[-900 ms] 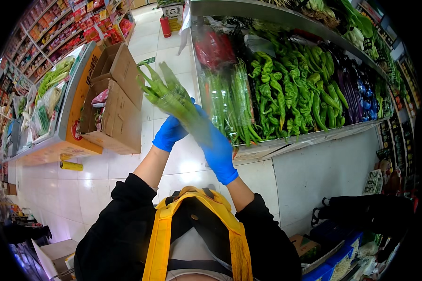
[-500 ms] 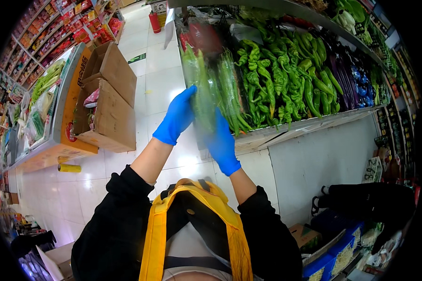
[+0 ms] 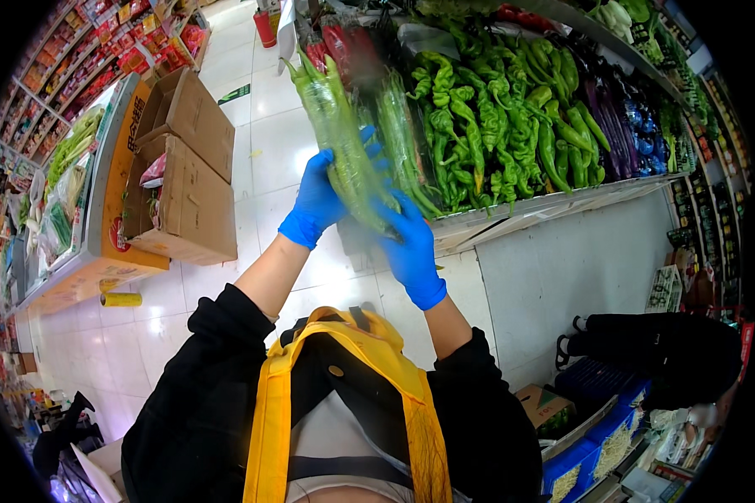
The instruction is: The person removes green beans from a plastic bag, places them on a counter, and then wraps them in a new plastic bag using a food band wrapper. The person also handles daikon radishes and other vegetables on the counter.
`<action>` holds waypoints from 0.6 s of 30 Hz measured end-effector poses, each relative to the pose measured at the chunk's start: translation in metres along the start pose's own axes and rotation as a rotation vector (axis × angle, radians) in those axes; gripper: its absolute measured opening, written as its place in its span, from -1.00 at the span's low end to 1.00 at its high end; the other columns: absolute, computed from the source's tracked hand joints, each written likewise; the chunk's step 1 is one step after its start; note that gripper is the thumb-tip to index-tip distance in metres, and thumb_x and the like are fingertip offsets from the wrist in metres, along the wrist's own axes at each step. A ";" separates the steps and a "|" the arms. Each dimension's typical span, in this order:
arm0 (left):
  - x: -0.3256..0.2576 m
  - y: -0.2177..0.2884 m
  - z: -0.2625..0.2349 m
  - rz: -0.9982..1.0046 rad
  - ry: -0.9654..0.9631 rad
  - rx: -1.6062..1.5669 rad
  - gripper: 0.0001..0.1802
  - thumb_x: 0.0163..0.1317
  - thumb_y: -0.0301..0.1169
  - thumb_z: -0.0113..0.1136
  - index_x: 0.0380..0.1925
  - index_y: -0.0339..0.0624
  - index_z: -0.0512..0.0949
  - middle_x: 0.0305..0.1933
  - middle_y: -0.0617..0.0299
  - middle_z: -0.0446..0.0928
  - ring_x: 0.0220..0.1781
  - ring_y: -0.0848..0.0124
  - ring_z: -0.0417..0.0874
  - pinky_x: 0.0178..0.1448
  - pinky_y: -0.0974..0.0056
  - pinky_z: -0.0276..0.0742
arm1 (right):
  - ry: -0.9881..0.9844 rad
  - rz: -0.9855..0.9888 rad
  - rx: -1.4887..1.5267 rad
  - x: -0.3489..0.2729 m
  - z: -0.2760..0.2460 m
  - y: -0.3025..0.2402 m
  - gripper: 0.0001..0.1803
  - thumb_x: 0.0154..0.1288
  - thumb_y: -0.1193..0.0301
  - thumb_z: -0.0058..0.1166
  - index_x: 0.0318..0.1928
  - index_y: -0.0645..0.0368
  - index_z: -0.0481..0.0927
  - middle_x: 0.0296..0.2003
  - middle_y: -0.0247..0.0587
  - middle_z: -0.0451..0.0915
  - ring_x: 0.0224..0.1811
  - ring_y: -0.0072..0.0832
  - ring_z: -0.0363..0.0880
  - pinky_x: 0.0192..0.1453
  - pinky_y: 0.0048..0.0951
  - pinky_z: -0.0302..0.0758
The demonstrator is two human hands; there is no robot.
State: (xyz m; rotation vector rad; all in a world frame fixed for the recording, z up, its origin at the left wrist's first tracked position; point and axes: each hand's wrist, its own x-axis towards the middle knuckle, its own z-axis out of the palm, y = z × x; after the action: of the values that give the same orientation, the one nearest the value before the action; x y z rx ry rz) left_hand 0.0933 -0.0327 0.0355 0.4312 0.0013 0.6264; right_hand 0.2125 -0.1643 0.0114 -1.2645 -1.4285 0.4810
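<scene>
Both my hands wear blue gloves and grip one clear plastic bag of long green peppers. My left hand holds the bag's middle from the left. My right hand holds its lower end, close to the shelf's front edge. The bag tilts up and to the left, its top near the red peppers at the shelf's left end. Loose green peppers fill the shelf just right of the bag.
Purple aubergines lie further right on the shelf. Open cardboard boxes sit on a display stand at left, across a white tiled aisle. A yellow roll lies on the floor. Blue crates stand at lower right.
Both hands have carried the bag of peppers rightward and closer to the shelf; it now overlaps the shelf's left end, where earlier it was held out over the aisle.
</scene>
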 end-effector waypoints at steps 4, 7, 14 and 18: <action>0.000 -0.003 -0.001 0.109 0.181 0.043 -0.23 0.04 0.01 0.08 0.21 -0.16 0.20 0.03 0.07 0.43 0.04 0.16 0.47 0.27 -0.05 0.26 | 0.049 -0.132 -0.136 -0.004 0.003 0.003 -0.53 -0.07 0.73 0.07 -0.07 0.10 0.59 0.12 -0.07 0.33 0.04 -0.27 0.43 0.00 -0.42 0.44; 0.000 -0.004 -0.005 0.116 0.136 0.019 -0.30 0.07 0.04 0.03 0.12 -0.17 0.28 -0.01 0.08 0.44 0.02 0.17 0.47 0.26 -0.04 0.28 | 0.072 -0.195 -0.174 -0.004 0.004 0.007 -0.55 -0.09 0.72 0.08 -0.11 0.11 0.59 0.10 -0.05 0.34 0.04 -0.22 0.42 0.02 -0.38 0.42; 0.002 -0.001 -0.011 0.015 0.291 0.125 -0.40 0.17 -0.01 -0.03 0.07 -0.22 0.35 -0.03 0.07 0.47 0.00 0.20 0.50 0.16 0.10 0.40 | 0.005 -0.049 -0.105 0.008 -0.007 -0.013 -0.47 -0.04 0.55 0.17 0.05 0.19 0.45 0.10 -0.04 0.34 0.10 -0.18 0.37 0.08 -0.32 0.37; 0.009 -0.014 -0.001 -0.004 0.466 0.305 -0.43 0.21 -0.03 -0.03 0.03 -0.27 0.37 -0.13 0.08 0.52 -0.11 0.26 0.55 0.07 0.18 0.47 | 0.086 0.118 0.006 0.016 -0.009 -0.001 -0.51 0.08 0.42 0.17 0.06 0.23 0.42 -0.04 -0.03 0.46 -0.02 -0.22 0.46 0.05 -0.32 0.39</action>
State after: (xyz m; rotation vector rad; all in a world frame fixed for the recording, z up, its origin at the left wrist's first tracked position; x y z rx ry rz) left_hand 0.1084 -0.0369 0.0299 0.5707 0.5465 0.7144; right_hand 0.2232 -0.1540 0.0218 -1.3539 -1.2844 0.5038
